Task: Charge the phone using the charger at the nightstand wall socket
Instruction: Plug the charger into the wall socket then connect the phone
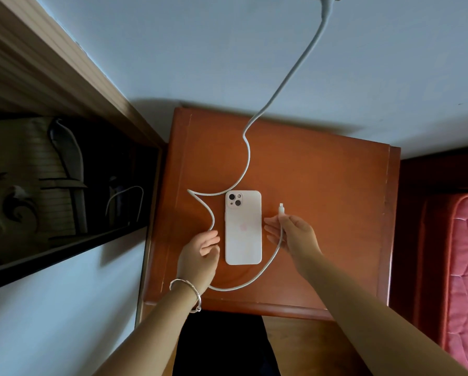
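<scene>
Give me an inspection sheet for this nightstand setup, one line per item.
Surface: wooden nightstand, top mostly bare.
Job's things: phone lies face down, unplugged; charger plug held beside it.
Clutter: nothing seen.
Hands: right hand grips the cable near the plug; left hand open beside the phone's left edge.
Cables: white cable runs down from the wall, loops around the phone.
Surroundings: pink mattress right, dark framed panel left.

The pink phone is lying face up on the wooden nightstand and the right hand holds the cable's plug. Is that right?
Not quite. The head view shows the pale pink phone lying face down, camera lenses up, on the reddish-brown wooden nightstand. The right hand does hold the white cable's plug.
</scene>
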### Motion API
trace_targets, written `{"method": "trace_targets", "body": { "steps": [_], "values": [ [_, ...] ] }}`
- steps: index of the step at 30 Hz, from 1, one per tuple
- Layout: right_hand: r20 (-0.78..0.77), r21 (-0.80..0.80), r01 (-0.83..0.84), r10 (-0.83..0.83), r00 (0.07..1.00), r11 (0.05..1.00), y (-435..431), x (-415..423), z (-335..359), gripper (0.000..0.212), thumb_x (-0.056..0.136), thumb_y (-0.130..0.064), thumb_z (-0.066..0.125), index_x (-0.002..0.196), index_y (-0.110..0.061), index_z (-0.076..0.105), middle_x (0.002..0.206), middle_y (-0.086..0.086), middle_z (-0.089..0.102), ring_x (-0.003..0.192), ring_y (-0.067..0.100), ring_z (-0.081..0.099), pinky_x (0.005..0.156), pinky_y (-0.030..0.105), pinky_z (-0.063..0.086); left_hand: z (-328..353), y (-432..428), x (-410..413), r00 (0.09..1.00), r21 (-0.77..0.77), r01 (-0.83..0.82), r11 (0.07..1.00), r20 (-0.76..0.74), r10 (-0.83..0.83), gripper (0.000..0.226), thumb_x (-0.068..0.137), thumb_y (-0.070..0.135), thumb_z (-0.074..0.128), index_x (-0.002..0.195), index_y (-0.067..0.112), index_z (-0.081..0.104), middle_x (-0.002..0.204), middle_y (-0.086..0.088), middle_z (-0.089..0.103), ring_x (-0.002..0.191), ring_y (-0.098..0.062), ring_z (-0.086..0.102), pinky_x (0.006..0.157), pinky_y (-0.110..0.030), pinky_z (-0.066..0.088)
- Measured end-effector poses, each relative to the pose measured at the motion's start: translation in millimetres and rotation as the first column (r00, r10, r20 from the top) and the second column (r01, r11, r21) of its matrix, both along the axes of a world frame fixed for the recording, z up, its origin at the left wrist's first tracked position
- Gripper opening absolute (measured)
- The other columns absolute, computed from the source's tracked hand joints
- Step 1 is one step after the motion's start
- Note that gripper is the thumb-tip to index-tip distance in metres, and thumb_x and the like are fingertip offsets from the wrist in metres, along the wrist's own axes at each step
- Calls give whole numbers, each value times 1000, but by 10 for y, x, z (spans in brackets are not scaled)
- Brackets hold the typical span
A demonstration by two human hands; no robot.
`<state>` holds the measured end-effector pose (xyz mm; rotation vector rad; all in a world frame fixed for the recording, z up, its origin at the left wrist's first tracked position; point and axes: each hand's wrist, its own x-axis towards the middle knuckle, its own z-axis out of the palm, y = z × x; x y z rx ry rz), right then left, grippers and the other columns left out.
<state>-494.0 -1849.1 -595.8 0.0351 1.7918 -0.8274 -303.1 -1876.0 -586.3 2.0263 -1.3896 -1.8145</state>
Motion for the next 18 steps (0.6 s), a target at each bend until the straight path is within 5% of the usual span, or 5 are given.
{"method": "trace_targets", "body": {
  "steps": [3,12,18],
  "values": [
    [27,3,11,-11,1000,1000,-42,49,4,23,96,-20,48,86,-9,66,93,7,75,89,18,71,75,29,56,16,-14,-154,1000,-3,-11,1000,-21,11,42,89,10,53,131,15,49,132,-1,57,118,-14,54,87,-21,42],
    [43,-35,26,-24,999,999,-52,54,4,25,96,-18,48,81,-9,67,94,10,73,93,20,69,88,31,52,-3,-63,-310,988,93,-155,984,4,155,46,88,15,55,133,16,45,133,-5,56,113,-16,55,75,-18,42],
    [242,-187,124,-77,967,974,-142,144,160,25,95,-16,49,80,-4,65,75,8,75,73,17,72,66,24,57,60,-74,-338,969,118,-225,967,-78,235,52,80,36,66,127,22,50,110,5,62,82,1,55,47,-5,43]
  ]
}}
